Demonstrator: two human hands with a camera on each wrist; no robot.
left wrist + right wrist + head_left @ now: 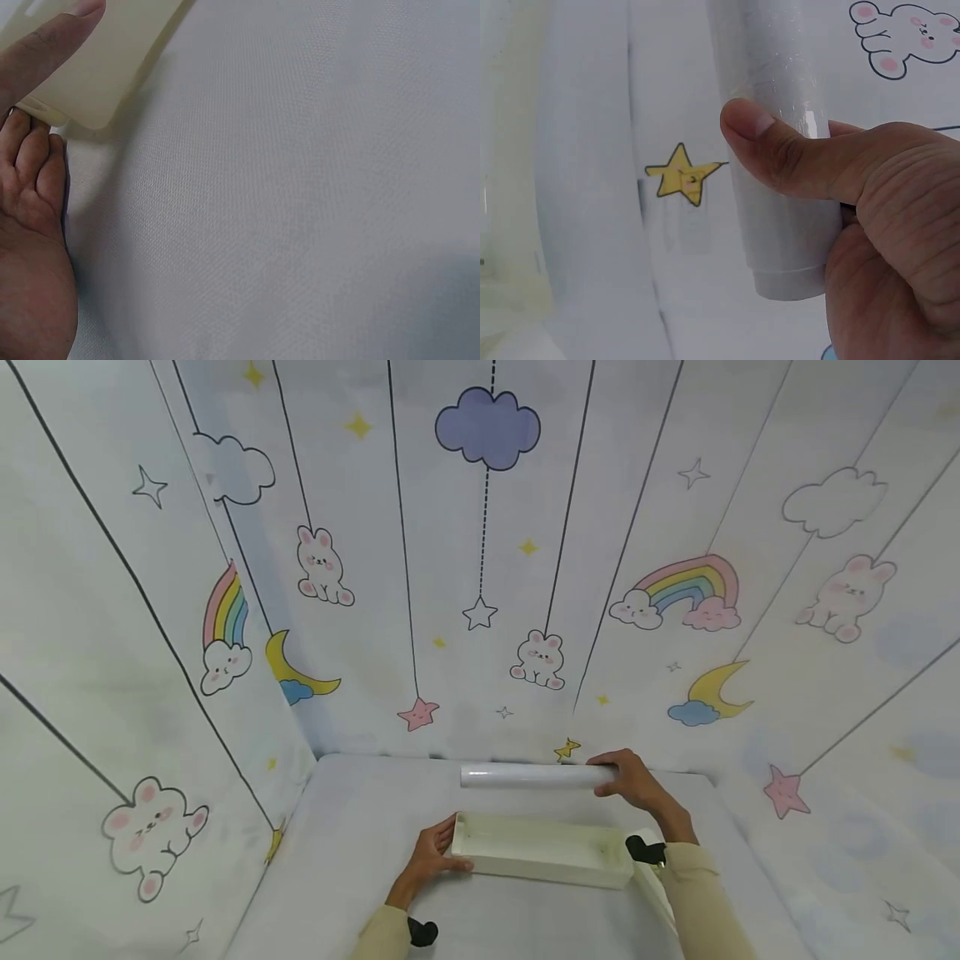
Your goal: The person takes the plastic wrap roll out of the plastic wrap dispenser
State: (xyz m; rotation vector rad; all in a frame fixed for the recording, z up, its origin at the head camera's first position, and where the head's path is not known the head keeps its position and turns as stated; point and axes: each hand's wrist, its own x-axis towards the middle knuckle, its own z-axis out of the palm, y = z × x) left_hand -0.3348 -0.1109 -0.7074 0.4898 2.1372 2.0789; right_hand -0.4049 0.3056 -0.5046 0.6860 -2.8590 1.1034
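Observation:
A long, open-topped cream plastic box (pixel 540 872) lies on the white surface, its hollow side up. My left hand (pixel 430 857) grips the box's left end, thumb along the front wall and fingers behind the end. In the left wrist view, only a corner of the box (pixel 112 82) shows beside the thumb. Beyond the box, my right hand (pixel 633 781) holds a roll of cling film (pixel 525 776) by its right end, level and apart from the box. The right wrist view shows the thumb across the shiny film (pixel 780 232), with the core sticking out at the end.
A cream strip-like piece (pixel 656 893), perhaps a lid, lies at the box's right end, partly hidden under my right forearm. A printed wall sheet (pixel 480 693) with rabbits, stars and clouds rises behind the white table (pixel 360 827), and similar sheets flank it.

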